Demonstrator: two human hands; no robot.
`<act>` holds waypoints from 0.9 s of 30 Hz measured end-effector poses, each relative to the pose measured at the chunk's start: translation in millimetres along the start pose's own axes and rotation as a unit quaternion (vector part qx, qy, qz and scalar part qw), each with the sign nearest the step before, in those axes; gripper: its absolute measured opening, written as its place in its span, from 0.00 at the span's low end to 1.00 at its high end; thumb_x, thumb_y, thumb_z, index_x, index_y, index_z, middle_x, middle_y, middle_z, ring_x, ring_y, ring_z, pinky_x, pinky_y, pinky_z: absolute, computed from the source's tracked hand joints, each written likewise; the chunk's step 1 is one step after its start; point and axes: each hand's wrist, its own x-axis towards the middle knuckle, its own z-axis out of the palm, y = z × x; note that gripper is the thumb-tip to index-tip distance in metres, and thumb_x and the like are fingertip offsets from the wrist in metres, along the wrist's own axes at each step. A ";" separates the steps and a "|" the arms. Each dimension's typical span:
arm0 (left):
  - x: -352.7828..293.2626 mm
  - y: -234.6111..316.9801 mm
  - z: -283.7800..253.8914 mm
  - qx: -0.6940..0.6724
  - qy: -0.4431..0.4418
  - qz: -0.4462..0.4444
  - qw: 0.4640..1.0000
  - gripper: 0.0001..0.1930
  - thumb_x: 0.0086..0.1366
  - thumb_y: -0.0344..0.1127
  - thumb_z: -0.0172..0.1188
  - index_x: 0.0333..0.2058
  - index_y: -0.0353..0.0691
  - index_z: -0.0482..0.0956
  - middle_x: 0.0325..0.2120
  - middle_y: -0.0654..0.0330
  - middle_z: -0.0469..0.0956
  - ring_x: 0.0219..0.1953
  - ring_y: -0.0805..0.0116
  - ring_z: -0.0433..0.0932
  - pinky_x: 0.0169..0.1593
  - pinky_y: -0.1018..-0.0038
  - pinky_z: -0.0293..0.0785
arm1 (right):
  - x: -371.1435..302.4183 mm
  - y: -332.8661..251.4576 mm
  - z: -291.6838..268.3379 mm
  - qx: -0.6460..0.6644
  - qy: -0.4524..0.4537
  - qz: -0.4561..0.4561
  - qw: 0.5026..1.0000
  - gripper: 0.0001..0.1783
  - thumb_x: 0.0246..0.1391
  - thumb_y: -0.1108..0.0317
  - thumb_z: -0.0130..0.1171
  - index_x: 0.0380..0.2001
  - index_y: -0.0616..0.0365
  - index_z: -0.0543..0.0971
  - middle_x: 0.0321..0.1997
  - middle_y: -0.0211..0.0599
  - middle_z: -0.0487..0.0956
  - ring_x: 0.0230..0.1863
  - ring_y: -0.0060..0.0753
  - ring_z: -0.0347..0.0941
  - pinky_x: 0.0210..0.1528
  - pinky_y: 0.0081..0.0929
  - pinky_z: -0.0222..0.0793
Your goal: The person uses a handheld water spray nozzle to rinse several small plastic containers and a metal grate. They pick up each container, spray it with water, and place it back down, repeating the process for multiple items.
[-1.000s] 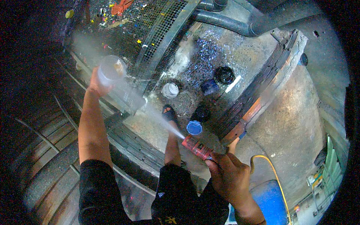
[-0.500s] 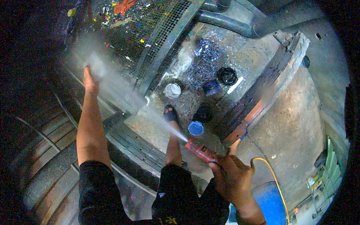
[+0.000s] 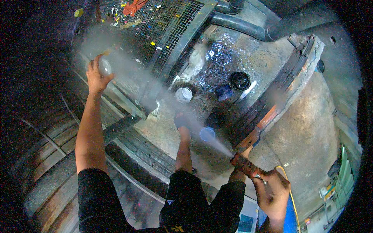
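Observation:
My right hand (image 3: 274, 194), at the lower right, is closed around a red cylindrical spray nozzle (image 3: 246, 166). A white jet (image 3: 218, 144) leaves its tip and widens into mist toward the upper left. My left arm reaches far forward on the left, and my left hand (image 3: 98, 79) grips a clear, rounded object (image 3: 105, 66) whose exact kind I cannot make out. That object lies in the hazy end of the spray, beside a wire-mesh rack (image 3: 175, 42). A yellow hose (image 3: 290, 190) runs down from behind my right hand; its joint with the nozzle is hidden.
Scraps and an orange-red piece (image 3: 134, 7) lie on the mesh. On the wet floor are a white container (image 3: 183, 94), a black round container (image 3: 239, 80) and a blue round one (image 3: 207, 134). Thick pipes (image 3: 241, 26) and a cracked ledge (image 3: 287, 93) border this area. My foot (image 3: 181, 120) stands nearby.
My right hand and the nozzle have moved right and slightly down. The spray has become more spread out. My left hand, hidden by mist before, now shows with the clear object.

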 end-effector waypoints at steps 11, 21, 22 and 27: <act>-0.7 -42.4 -0.6 0.120 0.024 0.040 0.992 0.55 0.41 0.37 0.76 0.68 0.44 0.55 0.62 0.47 0.62 0.56 0.37 0.66 0.60 0.51 0.67 | -11.6 -1.0 -8.3 0.043 0.026 -0.057 0.997 0.16 0.40 0.85 0.68 0.35 0.61 0.80 0.25 0.42 0.79 0.23 0.39 0.74 0.26 0.30 0.66; -16.9 8.0 -1.8 0.005 0.085 0.014 0.996 0.56 0.36 0.45 0.79 0.64 0.35 0.60 0.55 0.45 0.71 0.57 0.43 0.68 0.60 0.54 0.65 | -15.8 9.6 -8.5 0.024 0.078 0.030 0.996 0.09 0.48 0.78 0.66 0.34 0.62 0.79 0.25 0.34 0.77 0.22 0.22 0.63 0.24 0.22 0.58; -17.8 7.2 0.3 -0.033 0.074 0.043 0.996 0.54 0.36 0.45 0.79 0.62 0.33 0.61 0.55 0.45 0.71 0.56 0.45 0.70 0.60 0.54 0.65 | -16.7 18.7 -6.2 0.038 0.109 0.019 0.993 0.08 0.49 0.78 0.66 0.34 0.62 0.79 0.25 0.32 0.76 0.22 0.20 0.61 0.24 0.21 0.55; -51.6 54.5 7.1 -0.107 0.080 0.053 0.990 0.54 0.36 0.42 0.80 0.62 0.33 0.61 0.51 0.43 0.72 0.55 0.44 0.70 0.60 0.53 0.66 | -22.4 24.1 -18.6 0.029 0.070 0.144 0.987 0.05 0.56 0.75 0.64 0.34 0.63 0.77 0.31 0.32 0.79 0.29 0.16 0.65 0.29 0.18 0.61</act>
